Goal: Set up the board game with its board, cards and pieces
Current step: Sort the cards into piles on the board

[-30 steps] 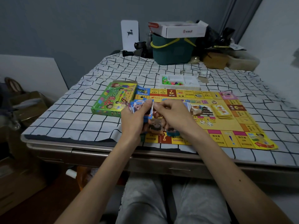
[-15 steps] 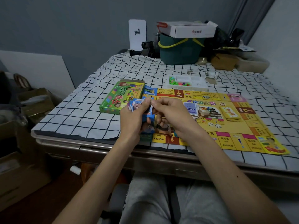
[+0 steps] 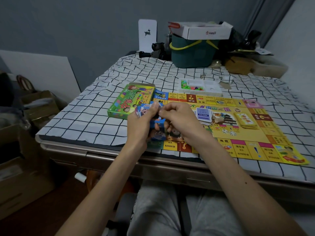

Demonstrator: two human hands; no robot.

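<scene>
Head view, nearest first: the left hand (image 3: 142, 126) grips a fanned bunch of cards (image 3: 144, 110) just above the near edge of the board (image 3: 269, 135); the right hand (image 3: 180, 119) pinches the top of that bunch with thumb and forefinger, as if to peel one off; more picture cards show under the hands, though I cannot tell whether they are held or lying down.

By my reckoning the job is well past halfway; the board lies flat on the checked cloth (image 3: 88, 120), a blue pile (image 3: 202, 114) and a yellow pile (image 3: 245, 119) sit on its middle, and two dice (image 3: 228, 132) rest between them and the near edge. Left to do, I would guess: sorting the held cards and taking the coloured pieces (image 3: 192, 87) out of the tray (image 3: 213, 94) beyond the far edge.

Writing: "$2000分" and "$1000分" on near squares, "地税" beside them; the centre title looks like 中国之旅, upside down from here; the green box (image 3: 129, 101), touching the board's far left corner, bears big red characters; the logo on the far carton (image 3: 208, 32), atop the bucket (image 3: 192, 55), is too small to read.
</scene>
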